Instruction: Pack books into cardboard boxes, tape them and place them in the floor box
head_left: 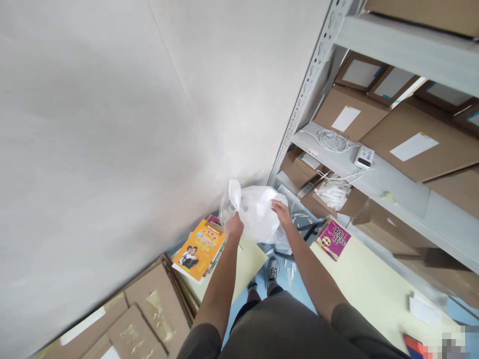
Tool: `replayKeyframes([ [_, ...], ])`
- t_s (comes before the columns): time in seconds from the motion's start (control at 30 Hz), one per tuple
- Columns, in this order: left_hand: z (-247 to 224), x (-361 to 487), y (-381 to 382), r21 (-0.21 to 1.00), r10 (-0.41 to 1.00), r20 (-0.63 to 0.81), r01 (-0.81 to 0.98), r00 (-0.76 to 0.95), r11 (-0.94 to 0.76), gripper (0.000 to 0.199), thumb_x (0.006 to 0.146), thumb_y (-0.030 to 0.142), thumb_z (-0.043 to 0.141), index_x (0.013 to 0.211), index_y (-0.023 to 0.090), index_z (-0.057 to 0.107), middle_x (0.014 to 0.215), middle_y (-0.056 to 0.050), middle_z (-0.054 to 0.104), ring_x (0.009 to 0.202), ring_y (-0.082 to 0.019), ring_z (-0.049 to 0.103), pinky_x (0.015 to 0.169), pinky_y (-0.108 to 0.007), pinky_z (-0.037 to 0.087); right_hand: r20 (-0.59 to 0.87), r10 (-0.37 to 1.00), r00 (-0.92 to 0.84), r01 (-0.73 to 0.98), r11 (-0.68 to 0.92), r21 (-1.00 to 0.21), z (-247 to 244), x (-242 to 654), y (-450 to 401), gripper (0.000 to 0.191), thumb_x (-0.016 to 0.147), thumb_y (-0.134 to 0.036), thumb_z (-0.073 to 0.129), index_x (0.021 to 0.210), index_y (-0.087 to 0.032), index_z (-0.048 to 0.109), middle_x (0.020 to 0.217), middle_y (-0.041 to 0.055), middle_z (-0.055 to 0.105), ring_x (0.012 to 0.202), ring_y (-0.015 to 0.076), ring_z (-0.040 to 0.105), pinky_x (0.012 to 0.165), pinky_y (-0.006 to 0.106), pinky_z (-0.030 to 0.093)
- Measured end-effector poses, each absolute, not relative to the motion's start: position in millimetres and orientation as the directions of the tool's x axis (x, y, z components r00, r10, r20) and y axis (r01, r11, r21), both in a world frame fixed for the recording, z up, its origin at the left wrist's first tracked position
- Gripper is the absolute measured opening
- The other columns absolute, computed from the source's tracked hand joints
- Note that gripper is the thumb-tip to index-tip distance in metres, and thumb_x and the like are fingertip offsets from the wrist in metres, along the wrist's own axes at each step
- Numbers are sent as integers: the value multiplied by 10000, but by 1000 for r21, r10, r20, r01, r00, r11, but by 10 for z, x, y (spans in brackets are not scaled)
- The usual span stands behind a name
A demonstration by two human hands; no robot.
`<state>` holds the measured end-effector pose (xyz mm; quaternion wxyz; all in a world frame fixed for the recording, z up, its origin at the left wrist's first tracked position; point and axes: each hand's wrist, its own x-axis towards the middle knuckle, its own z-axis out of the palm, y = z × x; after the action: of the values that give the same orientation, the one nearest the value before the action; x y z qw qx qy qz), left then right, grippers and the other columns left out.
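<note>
Notably, the left hand (pixel 235 225) had its grip closed on gathered plastic of the white bag (pixel 258 212), near the orange book (pixel 198 249); the right hand (pixel 282 211) lay part-curled against the bag, hold unclear. Sound handling required a firm pinch.

Free room between forearms (pixel 223 271); white bag (pixel 258 212) ahead

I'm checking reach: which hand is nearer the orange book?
Left. In this view, the left hand, gripping the white bag, is close beside the orange book; the right hand is farther off, at the bag's other side.
</note>
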<state>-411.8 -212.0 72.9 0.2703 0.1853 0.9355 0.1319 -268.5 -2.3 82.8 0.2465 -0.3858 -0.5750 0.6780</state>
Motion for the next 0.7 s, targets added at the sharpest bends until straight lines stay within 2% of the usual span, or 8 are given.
replayKeyframes([
  [0.1,790,-3995,-2226,396,435,-358,288,-826,872,522,938,211,541,1447,145,636,1109,-223,788,1029,-348,769,936,-447,567,-323,649,-688,250,-206,-946,663,-2781,-238,368,710,-387,800,1039,-227,836,1246,105,794,1148,295,715,1044,476,554],
  [0.2,824,-3859,-2241,510,517,-151,382,-842,771,416,983,228,495,1344,192,699,1226,-177,763,1063,-301,745,977,-413,558,-365,507,-781,338,-148,-929,492,-2885,-437,243,680,-274,769,909,-241,842,1226,94,806,1185,306,714,1085,478,525],
  [0.3,776,-3796,-2186,589,706,-17,563,-708,579,407,966,231,552,1344,243,703,1401,-146,692,1279,-304,653,1079,-427,526,-361,520,-774,366,-98,-925,361,-2929,-490,193,718,-271,696,858,-248,827,1153,72,822,1154,296,728,1059,478,545],
  [0.4,634,-3853,-2136,564,828,-139,645,-543,517,445,885,198,662,1320,267,724,1602,-125,555,1533,-375,431,1180,-541,450,-309,676,-669,459,50,-887,258,-2906,-377,196,764,-249,632,842,-256,812,1098,62,820,1166,287,720,1118,487,512],
  [0.5,459,-4018,-2134,486,765,-288,600,-577,635,466,868,173,656,1324,237,729,1684,-157,452,1610,-427,287,1216,-630,372,-239,700,-673,562,274,-780,155,-2879,-197,183,751,-175,638,788,-257,798,1164,73,801,1349,311,619,1251,505,371],
  [0.6,324,-4218,-2157,439,682,-329,533,-653,723,469,876,179,626,1329,242,728,1696,-177,425,1602,-428,310,1233,-664,325,-271,607,-747,579,393,-714,52,-2886,-59,177,724,-141,679,795,-251,798,1148,72,796,1487,347,480,1303,567,235],
  [0.7,257,-4328,-2157,429,656,-333,511,-677,745,432,888,212,623,1300,256,743,1679,-185,450,1578,-434,356,1222,-687,329,-315,627,-713,646,412,-643,-27,-2914,-3,234,736,-153,729,931,-243,821,1393,96,708,1565,374,356,1287,551,254],
])
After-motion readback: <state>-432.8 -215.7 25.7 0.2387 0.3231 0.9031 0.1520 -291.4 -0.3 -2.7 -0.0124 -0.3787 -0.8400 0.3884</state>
